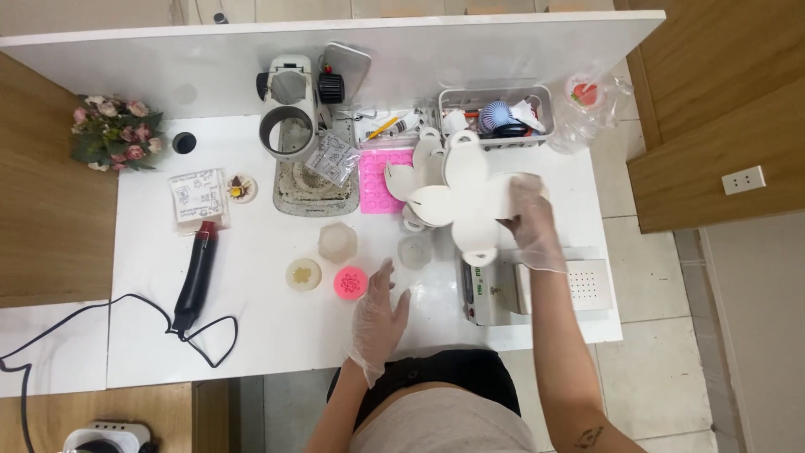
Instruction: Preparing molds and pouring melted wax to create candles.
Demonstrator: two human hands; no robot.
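Gloved left hand (379,312), nearest the camera: flat, fingers spread and released, palm down on the white surface (268,335), grasping nothing. Its fingertips lie just beside a round pink mould (350,283).

Gloved right hand (532,225): clenched on the right edge of a large white flower-shaped mould (466,200), held above the surface at its middle right. The mould has rounded petals with small loop tabs; it partly covers a second white mould of like shape (411,178) behind it on the left.

Items beneath and beside the held mould:
- grey box-shaped machine (537,289), at the front right edge of the surface, under the right forearm;
- small clear round mould (415,250), between the two hands;
- pink silicone sheet with rows of hollows (377,178), partly under the white moulds.

Items near the left hand:
- pale round mould with a flower pattern (303,274), just left of the pink one;
- clear faceted cup mould (337,242), behind them.

Items further out:
- black and red heat gun (197,273) with its black cable, lying at the left;
- printed paper packet (199,197) and a small round disc with dried flowers (241,188), back left;
- bunch of pink flowers (115,132), at the far left corner;
- white lamp with a ring head (288,109) over a stained grey tray (312,189), back centre;
- clear bin of small tools (495,113), back right;
- clear plastic bag (587,105), beside the bin.
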